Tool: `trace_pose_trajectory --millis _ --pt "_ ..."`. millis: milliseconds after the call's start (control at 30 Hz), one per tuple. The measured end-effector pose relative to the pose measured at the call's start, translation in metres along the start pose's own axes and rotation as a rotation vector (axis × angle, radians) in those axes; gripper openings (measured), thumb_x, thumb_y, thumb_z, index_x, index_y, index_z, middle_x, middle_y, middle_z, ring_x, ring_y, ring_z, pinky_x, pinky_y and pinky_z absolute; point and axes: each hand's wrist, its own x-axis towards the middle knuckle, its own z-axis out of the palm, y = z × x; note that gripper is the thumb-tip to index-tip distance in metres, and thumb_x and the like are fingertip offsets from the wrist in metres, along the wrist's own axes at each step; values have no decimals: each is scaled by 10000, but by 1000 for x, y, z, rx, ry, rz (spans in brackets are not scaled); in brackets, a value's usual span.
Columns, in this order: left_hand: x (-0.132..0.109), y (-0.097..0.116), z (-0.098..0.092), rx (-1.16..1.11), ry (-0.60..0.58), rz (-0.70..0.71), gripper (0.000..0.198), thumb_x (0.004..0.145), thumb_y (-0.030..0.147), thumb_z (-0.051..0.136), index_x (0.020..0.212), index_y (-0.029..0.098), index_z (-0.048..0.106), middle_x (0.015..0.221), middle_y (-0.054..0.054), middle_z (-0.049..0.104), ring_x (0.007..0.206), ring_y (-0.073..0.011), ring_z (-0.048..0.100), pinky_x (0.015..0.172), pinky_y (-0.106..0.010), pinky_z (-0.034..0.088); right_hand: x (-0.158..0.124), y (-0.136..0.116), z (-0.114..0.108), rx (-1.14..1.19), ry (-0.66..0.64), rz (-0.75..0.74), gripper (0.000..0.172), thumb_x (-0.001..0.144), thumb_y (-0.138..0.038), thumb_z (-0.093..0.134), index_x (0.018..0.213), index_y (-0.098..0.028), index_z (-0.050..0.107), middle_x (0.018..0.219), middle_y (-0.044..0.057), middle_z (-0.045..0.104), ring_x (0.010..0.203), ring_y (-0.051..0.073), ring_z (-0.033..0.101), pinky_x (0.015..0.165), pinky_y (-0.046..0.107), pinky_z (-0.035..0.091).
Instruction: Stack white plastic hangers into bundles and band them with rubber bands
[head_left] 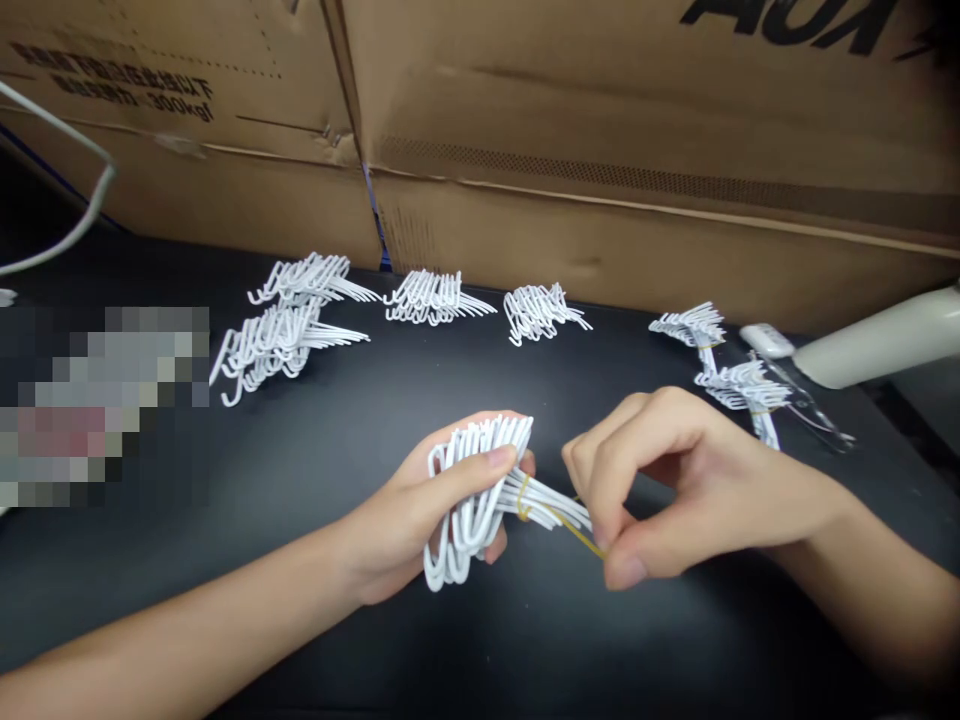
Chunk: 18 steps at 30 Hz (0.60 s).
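Note:
My left hand (450, 490) is closed around a bundle of white wire hooks (472, 510), thumb across the front, bent ends to the left and straight shanks to the right. A thin yellow rubber band (525, 497) loops around the shanks. From that loop the band runs stretched to my right hand (675, 490), which pinches its end between thumb and fingers just past the shank tips. The bundle is held above the black table (360, 640). Part of it is hidden behind my left thumb and palm.
Several loose piles of white hooks (274, 340) lie along the back of the table. Two banded bundles (742, 385) lie at the right, near a white cylindrical object (885, 335). Cardboard boxes (600, 220) stand behind. A blurred-out patch (97, 400) covers something at left.

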Motion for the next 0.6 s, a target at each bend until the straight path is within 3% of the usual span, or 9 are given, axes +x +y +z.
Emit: trace_pose_trajectory --millis 267,433,600 --pt "2 -2 -3 7 -23 74 243 756 346 699 895 174 600 797 -10 600 461 -62 516 421 -179 440 -3 -15 -5 -277 -99 2 106 833 -190 635 835 -158 735 699 40 669 602 107 582 570 210 475" --pt "1 -1 -1 35 -6 55 295 744 387 702 908 164 603 738 -10 589 425 -62 506 396 -169 404 -4 -17 -3 -298 -105 -3 105 811 -146 632 759 -155 722 608 13 619 555 93 533 554 200 459" --pt "0 -1 0 181 -31 34 300 785 407 658 946 170 570 719 -7 576 461 -77 521 414 -175 427 -2 -9 0 -218 -166 -78 112 832 -165 628 858 -130 730 728 57 691 597 109 556 586 232 467"
